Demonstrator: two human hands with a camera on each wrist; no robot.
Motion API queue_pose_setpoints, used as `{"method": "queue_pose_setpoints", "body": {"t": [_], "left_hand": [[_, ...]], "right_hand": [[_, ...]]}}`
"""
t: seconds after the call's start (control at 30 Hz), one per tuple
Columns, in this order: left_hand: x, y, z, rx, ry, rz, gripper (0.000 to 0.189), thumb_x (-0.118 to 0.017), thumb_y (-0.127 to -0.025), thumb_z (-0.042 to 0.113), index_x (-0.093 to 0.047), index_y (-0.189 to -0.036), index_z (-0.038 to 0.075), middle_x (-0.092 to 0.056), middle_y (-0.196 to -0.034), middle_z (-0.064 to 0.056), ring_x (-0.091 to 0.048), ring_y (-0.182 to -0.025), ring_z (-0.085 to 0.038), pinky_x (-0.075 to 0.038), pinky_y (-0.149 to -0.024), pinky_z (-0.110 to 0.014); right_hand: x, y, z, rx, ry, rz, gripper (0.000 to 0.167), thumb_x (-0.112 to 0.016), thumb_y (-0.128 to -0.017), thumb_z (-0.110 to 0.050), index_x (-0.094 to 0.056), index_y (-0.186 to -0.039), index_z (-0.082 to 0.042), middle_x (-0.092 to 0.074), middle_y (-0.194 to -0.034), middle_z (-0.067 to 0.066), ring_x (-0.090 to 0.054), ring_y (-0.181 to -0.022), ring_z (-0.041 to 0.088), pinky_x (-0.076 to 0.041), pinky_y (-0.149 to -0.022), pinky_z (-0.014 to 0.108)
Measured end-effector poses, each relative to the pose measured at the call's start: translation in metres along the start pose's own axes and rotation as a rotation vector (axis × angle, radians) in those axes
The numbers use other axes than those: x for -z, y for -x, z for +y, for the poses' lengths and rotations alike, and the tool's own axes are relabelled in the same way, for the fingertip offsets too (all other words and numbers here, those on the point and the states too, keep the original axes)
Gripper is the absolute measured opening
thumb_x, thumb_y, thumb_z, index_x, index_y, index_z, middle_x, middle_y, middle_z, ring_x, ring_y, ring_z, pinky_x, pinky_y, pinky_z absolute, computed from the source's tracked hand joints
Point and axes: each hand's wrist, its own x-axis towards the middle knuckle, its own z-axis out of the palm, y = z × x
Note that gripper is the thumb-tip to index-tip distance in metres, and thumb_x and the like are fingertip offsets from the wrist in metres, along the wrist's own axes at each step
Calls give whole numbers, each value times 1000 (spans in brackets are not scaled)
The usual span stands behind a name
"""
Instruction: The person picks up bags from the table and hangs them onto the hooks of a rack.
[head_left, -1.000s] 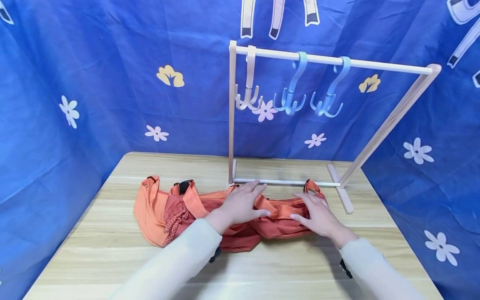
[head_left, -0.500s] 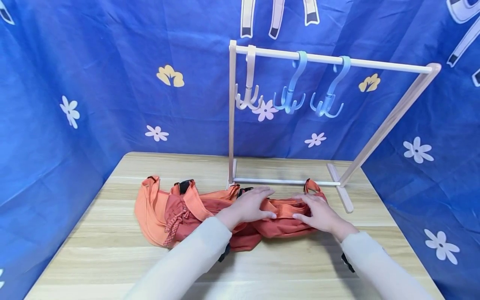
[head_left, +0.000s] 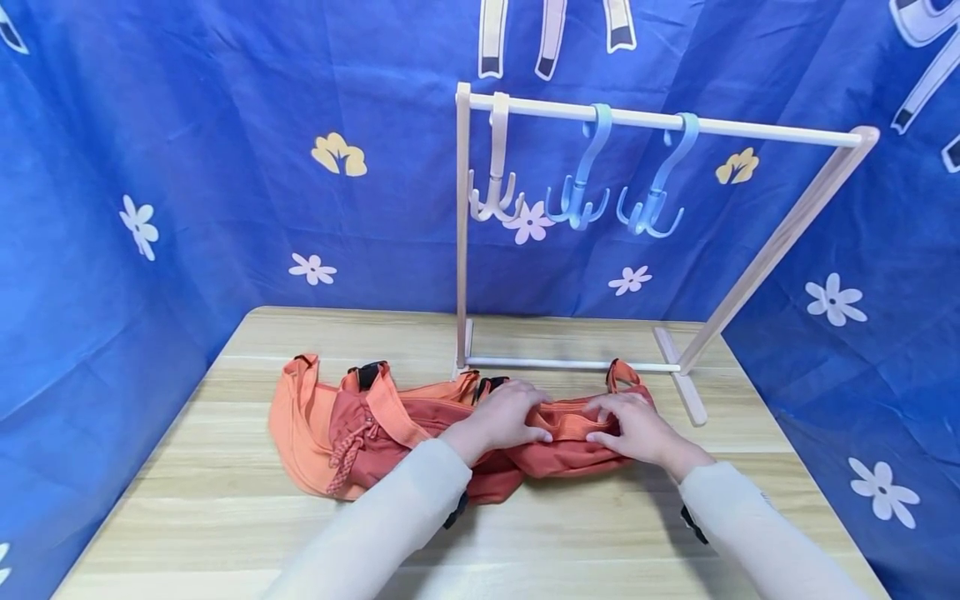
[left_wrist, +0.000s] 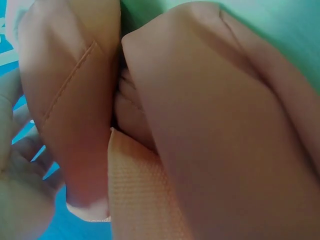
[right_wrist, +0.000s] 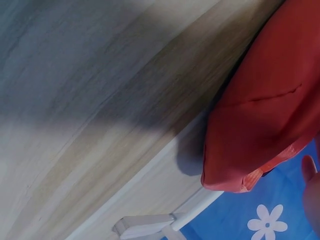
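Observation:
A red fabric bag (head_left: 555, 460) with orange webbing straps and a braided drawstring (head_left: 345, 457) lies lengthwise on the table. My left hand (head_left: 504, 417) rests at the middle of its upper side, thumb and curved fingers apart. Facing it, my right hand (head_left: 637, 429) touches the bag's right part with fingers bent over the top edge. Between the two hands runs an orange strap (head_left: 572, 427). In the left wrist view, spread fingers (left_wrist: 30, 155) lie alongside the bag's cloth (left_wrist: 215, 125). Only a bit of the right hand (right_wrist: 311, 185) shows beside the bag in the right wrist view.
Behind the bag stands a wooden rack (head_left: 462, 233) with a white top rail (head_left: 757, 131). One pale hook (head_left: 497, 158) and two blue hooks (head_left: 590, 167) hang from it. Black buckles (head_left: 367, 373) sit on the straps. A blue patterned curtain (head_left: 247, 100) surrounds the table (head_left: 187, 500).
My left hand has shifted right and slightly down along the bag, uncovering a black buckle behind it. The fingers of both hands have bent more over the bag's upper edge.

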Motion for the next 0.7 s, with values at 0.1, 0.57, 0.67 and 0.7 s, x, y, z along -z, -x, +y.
{"method": "queue_pose_setpoints", "body": {"t": [0.1, 0.57, 0.67, 0.7], "left_hand": [[-3, -1, -2, -42, -18, 38, 40, -78, -79, 37, -69, -112, 16, -64, -105, 2, -54, -107, -18, -39, -95, -32], [-8, -3, -7, -69, 37, 136, 13, -79, -78, 33, -75, -81, 21, -60, -81, 11, -54, -90, -13, -41, -88, -28], [-7, -3, -9, -61, 89, 156, 11, -79, -77, 31, -76, -79, 21, -59, -79, 12, -54, -87, -12, -42, -83, -27], [-7, -3, -9, -61, 105, 163, 11, -79, -77, 30, -76, -79, 21, -59, -78, 11, -54, -86, -12, -43, -81, -26]], "right_hand": [[-2, -1, 0, 18, -10, 7, 31, -79, -79, -29, -65, -103, -18, -49, -76, -16, -50, -77, 7, -36, -89, 45], [-3, -5, 4, 140, -89, 133, 23, -85, -71, -23, -66, -84, -19, -42, -63, -15, -39, -59, 0, -36, -67, 29], [0, -6, 4, 158, -133, 160, 24, -85, -70, -20, -65, -83, -17, -42, -62, -14, -38, -57, 0, -36, -65, 28], [1, -6, 4, 147, -151, 157, 23, -85, -71, -20, -65, -83, -17, -42, -62, -14, -38, -57, 0, -35, -66, 29]]}}
